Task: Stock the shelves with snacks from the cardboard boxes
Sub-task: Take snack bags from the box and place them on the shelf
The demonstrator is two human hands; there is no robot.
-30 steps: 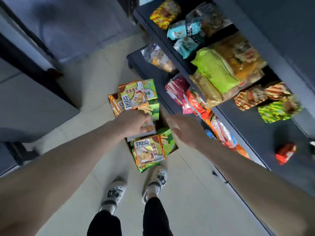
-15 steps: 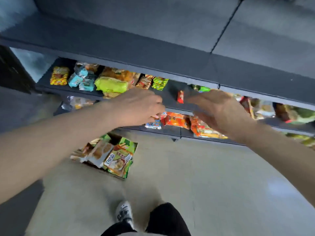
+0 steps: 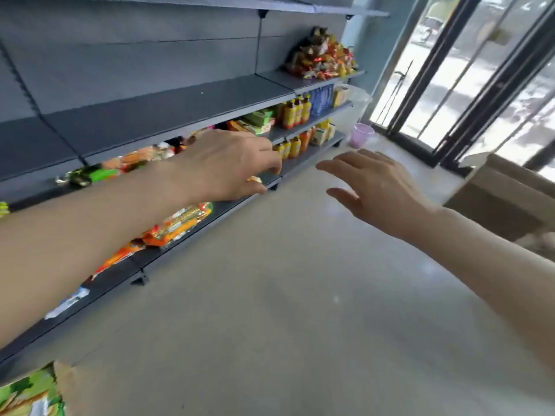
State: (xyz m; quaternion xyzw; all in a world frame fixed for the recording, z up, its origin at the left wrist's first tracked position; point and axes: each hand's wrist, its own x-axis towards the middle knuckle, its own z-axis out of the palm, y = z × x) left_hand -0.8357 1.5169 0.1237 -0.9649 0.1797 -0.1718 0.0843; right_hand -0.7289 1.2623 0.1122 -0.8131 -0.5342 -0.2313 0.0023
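Since half a second ago the head camera has swung up and to the right along the aisle, so the cardboard box (image 3: 67, 388) that sat under my left arm now shows only at the bottom left corner, with green snack packets (image 3: 25, 391) in it. Both arms have come along with the turn. My left grip (image 3: 228, 166) is held in front of the lower shelves (image 3: 168, 115), fingers curled narrow round a snack packet (image 3: 254, 179) of which only a small orange-and-white corner shows between fingers and thumb. My right grip (image 3: 378, 190) is wide, fingers spread and holding nothing, out over the pale floor (image 3: 300, 295), apart from the left one. Behind my left forearm, orange packets (image 3: 177, 223) lie on the bottom shelf and a green packet (image 3: 90, 175) on the one above. Further down the run stand rows of orange bottles (image 3: 294, 111) and, higher up, a heap of mixed snacks (image 3: 321, 55) at the shelf's far end. A purple bucket (image 3: 362, 135) sits on the floor past the shelving, near the glass doors (image 3: 480, 70). A second cardboard box (image 3: 504, 193) stands at the right edge, beyond my right forearm.
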